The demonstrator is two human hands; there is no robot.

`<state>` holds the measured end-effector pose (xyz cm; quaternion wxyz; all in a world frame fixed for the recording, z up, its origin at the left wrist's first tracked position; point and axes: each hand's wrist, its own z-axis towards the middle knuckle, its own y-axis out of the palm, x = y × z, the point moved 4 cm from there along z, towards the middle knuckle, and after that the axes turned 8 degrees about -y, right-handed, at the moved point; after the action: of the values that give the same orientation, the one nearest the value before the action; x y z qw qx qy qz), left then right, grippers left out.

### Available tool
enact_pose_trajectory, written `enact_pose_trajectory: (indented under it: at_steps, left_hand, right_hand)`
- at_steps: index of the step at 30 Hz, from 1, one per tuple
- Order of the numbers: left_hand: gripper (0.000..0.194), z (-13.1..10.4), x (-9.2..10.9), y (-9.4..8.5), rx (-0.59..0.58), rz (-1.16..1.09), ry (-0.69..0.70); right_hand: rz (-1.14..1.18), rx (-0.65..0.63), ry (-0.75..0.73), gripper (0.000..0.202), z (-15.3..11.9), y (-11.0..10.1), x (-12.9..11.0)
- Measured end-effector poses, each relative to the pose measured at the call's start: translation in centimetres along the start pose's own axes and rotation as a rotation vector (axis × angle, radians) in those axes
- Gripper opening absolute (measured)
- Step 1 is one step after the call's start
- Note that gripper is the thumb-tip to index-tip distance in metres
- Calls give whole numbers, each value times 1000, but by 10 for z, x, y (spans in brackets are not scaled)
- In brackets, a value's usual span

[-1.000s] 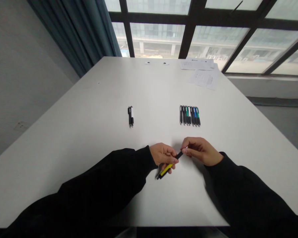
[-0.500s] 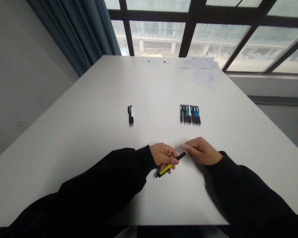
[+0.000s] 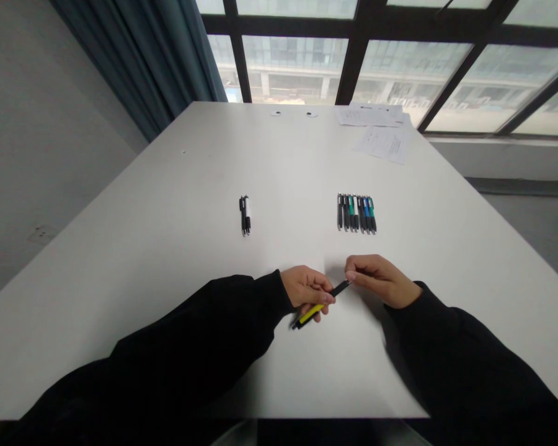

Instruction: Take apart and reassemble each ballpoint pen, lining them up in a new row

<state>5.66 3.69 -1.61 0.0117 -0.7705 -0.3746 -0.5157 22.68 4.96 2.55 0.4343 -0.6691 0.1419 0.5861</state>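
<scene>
My left hand [image 3: 308, 291] is closed round a yellow and black pen [image 3: 312, 311], which slants up to the right just above the table. The fingers of my right hand [image 3: 376, 279] are pinched together at the pen's upper tip; whether they grip the tip or something tiny there is too small to tell. Beyond my left forearm, two pens [image 3: 245, 215], one black and one black and white, lie side by side. Farther off on the right, a row of several pens [image 3: 356, 214] in black, green, white and blue lies with the pens parallel.
The white table [image 3: 288, 161] reaches to the window. Paper sheets [image 3: 384, 144] lie at its far right corner, and two small round fittings [image 3: 311, 114] are near the far edge. A blue curtain [image 3: 144, 56] hangs at the back left.
My right hand has shifted slightly, and its thumb and finger have closed together at the pen's tip. My left hand keeps hold of the pen in nearly the same place.
</scene>
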Motion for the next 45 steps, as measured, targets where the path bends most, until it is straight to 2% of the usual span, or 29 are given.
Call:
enact_pose_trajectory:
  at_steps: [6, 10, 12, 16, 18, 21, 23, 25, 28, 30, 34, 38, 45]
  left_hand:
    - [46, -1, -2, 2, -13, 26, 9]
    - [46, 2, 0, -1, 19, -52, 82]
    - [48, 4, 6, -6, 83, -145, 192]
    - [44, 4, 17, -20, 271, -322, 418]
    - [39, 4, 18, -25, 361, -368, 479]
    - [36, 4, 16, -30, 435, -360, 520]
    - [36, 6, 12, -28, 384, -353, 459]
    - [37, 8, 8, -24, 257, -376, 324]
    - [40, 7, 3, -16, 67, -389, 150]
    - [44, 6, 2, -13, 9, -367, 97]
    - [52, 7, -1, -5, -22, -311, 32]
    - [45, 8, 0, -1, 21, -202, 53]
    - [42, 9, -2, 1, -59, -191, 69]
  right_hand:
    - [0, -84, 91, 50, 0, 6, 3]
    - [247, 75, 82, 47, 0, 10, 8]
    - [445, 110, 32, 43, 1, 17, 6]
    - [653, 51, 42, 51, 5, 33, 5]
    - [670, 107, 71, 43, 6, 32, 12]
    - [675, 276, 88, 26, 5, 17, 24]
    - [699, 396, 79, 22, 3, 5, 31]
    - [742, 444, 55, 21, 3, -2, 32]
    - [802, 405, 57, 20, 4, -1, 29]
    - [834, 370, 76, 19, 6, 4, 27]
    - [941, 316, 79, 20, 12, 13, 23]
    - [1079, 231, 105, 34, 17, 17, 21]
    - [1130, 137, 97, 27, 19, 23, 16]
